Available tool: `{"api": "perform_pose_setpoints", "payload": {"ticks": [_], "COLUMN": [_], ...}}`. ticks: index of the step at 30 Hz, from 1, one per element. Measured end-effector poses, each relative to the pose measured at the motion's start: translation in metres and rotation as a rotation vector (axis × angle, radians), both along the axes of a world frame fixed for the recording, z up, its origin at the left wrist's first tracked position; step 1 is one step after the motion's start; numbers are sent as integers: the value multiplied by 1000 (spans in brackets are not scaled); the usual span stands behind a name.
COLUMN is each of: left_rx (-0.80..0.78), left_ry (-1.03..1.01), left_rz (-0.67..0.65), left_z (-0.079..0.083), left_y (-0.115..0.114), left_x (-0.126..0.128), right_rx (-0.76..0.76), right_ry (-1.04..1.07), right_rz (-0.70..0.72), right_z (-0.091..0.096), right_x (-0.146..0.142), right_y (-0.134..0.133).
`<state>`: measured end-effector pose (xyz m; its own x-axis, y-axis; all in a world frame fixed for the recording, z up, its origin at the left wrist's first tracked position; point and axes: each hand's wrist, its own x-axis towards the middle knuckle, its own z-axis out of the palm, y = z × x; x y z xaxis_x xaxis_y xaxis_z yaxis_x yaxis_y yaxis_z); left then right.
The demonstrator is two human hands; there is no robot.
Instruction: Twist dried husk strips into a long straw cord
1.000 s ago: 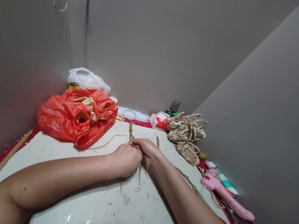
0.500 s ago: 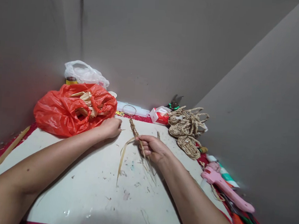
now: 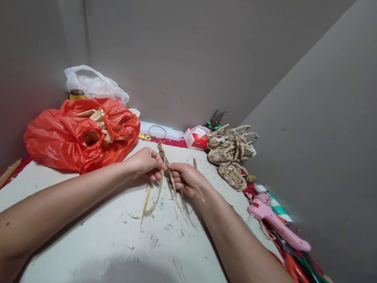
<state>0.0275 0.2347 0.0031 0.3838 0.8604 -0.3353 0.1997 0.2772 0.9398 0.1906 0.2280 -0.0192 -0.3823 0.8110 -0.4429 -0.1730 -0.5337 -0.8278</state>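
Both hands meet over the white board [image 3: 110,240] at a short braid of dried plant fibre [image 3: 162,151]. My left hand [image 3: 147,164] pinches a pale fibre strand [image 3: 146,201] on the braid's left side, its loose end hanging below the fingers. My right hand [image 3: 187,179] is closed on the braid's lower part, thumb and forefinger at its edge, with thin strands trailing beneath. The far tip of the braid points away from me and lies past both hands. My fingertips hide the spot where the strands join.
At the left sits a red plastic bag [image 3: 57,134] holding dried husks. Small woven sandals [image 3: 233,174] are piled at the right, near a tissue pack [image 3: 195,137] and cutters [image 3: 216,119]. A pink glue gun [image 3: 278,222] lies along the right edge.
My left hand has moved right from beside the red bag to the braid and now pinches a strand. My right hand keeps its hold. The view has shifted slightly.
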Motion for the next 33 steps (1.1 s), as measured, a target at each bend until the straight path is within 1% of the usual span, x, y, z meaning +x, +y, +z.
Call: {"api": "perform_pose_setpoints", "payload": {"ticks": [4,8,12,15,20,23,26,27,28,30,31,32,33], "left_rx": [-27,-36,-39,-38,15,48,39,78,153,349,415,426,382], "left_ry": [-47,-47,-34,-32,-57,-67,-46,-25,1,43,47,34,0], "left_rz": [73,57,95,120,156,158,114,116,138,207,229,221,186], "left_z": [-5,0,2,0,-7,-7,-7,-7,-9,-13,-16,-18,-19], "left_y": [-5,-13,-18,-17,-19,-22,-19,-16,-12,-3,1,4,6], "left_x": [6,11,15,16,20,22,20,18,16,11,10,9,8], "right_rx": [58,84,82,84,115,146,148,135,114,66,41,17,-3], "right_ry": [-38,-60,-40,-39,-71,-104,-106,-89,-63,0,32,59,78], "right_rz": [-26,-30,-39,-56,-81,-132,-162,-153,-135,-96,-81,-72,-63], "right_z": [-1,-2,-3,-3,-1,1,3,4,4,5,5,5,5], "right_x": [-3,-4,-4,-4,-7,-9,-9,-8,-7,-5,-4,-3,-2], "right_y": [-3,-3,-3,-3,-7,-9,-9,-9,-8,-6,-5,-4,-3]}}
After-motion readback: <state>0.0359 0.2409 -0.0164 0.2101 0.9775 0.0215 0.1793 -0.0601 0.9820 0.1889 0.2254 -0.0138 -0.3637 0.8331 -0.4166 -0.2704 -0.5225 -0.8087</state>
